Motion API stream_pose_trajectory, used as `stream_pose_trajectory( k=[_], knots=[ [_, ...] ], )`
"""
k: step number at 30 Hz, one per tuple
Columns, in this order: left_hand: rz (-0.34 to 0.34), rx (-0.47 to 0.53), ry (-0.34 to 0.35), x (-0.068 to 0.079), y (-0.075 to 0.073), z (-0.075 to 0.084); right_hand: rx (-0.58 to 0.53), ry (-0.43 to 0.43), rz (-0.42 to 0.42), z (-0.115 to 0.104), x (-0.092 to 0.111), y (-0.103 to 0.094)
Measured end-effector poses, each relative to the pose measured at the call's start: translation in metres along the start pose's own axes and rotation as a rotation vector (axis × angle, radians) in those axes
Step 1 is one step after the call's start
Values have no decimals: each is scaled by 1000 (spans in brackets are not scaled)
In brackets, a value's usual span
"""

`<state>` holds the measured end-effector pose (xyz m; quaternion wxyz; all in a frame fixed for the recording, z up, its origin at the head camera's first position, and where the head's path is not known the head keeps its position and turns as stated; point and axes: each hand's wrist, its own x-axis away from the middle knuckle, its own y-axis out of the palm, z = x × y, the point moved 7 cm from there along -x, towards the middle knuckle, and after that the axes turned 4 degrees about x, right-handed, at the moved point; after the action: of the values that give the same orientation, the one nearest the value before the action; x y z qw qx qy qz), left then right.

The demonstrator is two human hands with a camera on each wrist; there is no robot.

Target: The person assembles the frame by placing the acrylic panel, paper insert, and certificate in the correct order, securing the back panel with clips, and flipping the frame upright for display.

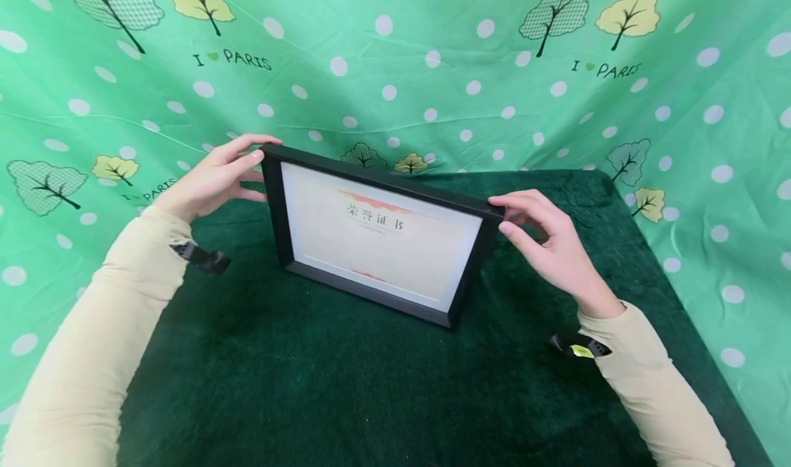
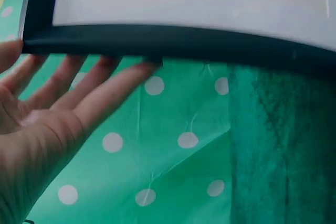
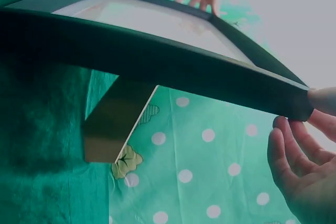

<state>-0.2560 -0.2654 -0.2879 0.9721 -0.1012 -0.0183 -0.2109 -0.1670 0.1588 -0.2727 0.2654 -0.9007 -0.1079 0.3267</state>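
Note:
A black picture frame (image 1: pixel 371 297) stands on the dark green cloth, leaning back slightly, its front turned towards me. Behind its glass is a pale certificate (image 1: pixel 383 254) with red bands and Chinese characters. My left hand (image 1: pixel 213 178) holds the upper left corner, thumb at the edge and fingers spread along the side and back. At the upper right corner, my right hand (image 1: pixel 550 244) pinches the frame between thumb and fingers. The right wrist view shows a brown support leg (image 3: pixel 118 124) sticking out from the frame's back.
Dark green plush cloth (image 1: pixel 296 384) covers the table. A green curtain (image 1: pixel 432 89) with white dots and printed trees hangs behind and at both sides, close to the table's back edge. Black straps (image 1: pixel 200 255) sit on both wrists.

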Motion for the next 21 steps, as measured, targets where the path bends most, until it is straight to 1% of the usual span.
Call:
stream_pose_trajectory(
  k=[3,6,9,17,19,21],
  knots=[
    [-51,63,20,6,3,-1,-37,32,15,6,3,-7],
    [-103,115,50,13,8,-2,-64,48,45,20,6,-13],
    [-139,139,81,18,15,-1,-93,65,81,31,7,-20],
    [-193,139,111,25,42,3,-326,216,168,55,8,-38],
    [-206,145,122,26,48,4,-378,241,167,59,8,-41],
    [-215,148,129,27,54,4,-472,275,149,64,7,-43]
  ],
)
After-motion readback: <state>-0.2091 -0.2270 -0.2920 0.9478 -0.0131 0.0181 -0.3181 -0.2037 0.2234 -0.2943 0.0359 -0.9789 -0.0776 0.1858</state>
